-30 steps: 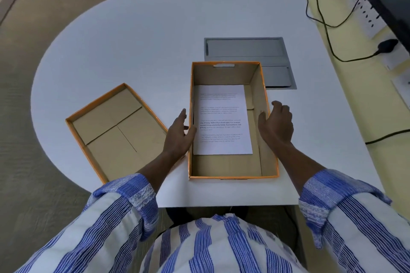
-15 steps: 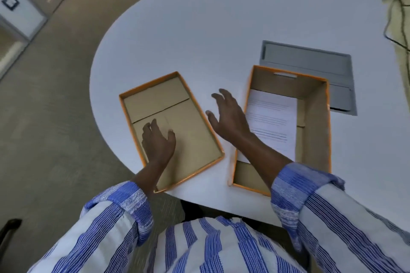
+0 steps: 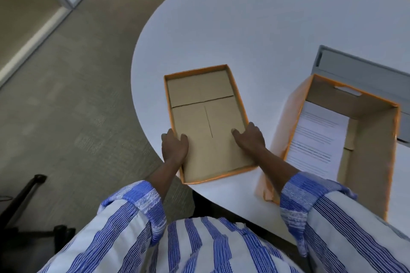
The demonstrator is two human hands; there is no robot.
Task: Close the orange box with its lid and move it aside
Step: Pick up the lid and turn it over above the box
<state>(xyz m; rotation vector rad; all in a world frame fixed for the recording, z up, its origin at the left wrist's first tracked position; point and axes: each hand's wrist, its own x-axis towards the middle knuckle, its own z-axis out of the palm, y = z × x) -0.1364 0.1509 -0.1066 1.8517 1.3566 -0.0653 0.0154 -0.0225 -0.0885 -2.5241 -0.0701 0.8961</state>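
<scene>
The orange lid (image 3: 204, 104) lies upside down near the table's rounded left front edge, its brown inside facing up. My left hand (image 3: 174, 147) grips its left wall, thumb inside and fingers outside. My right hand (image 3: 249, 137) holds its right wall the same way, fingers inside. The orange box (image 3: 375, 146) stands open to the right, apart from the lid, with a printed white sheet (image 3: 319, 139) lying in it. My right forearm crosses the box's near left corner.
The white table (image 3: 244, 29) has a grey metal hatch (image 3: 363, 66) set in it behind the box. Carpeted floor lies left of the table. A black chair base (image 3: 26, 204) stands at the lower left. My striped shirt fills the bottom.
Both hands left the box and moved left to the lid; they now hold its two long walls. My view has swung left, so the box sits at the right edge.
</scene>
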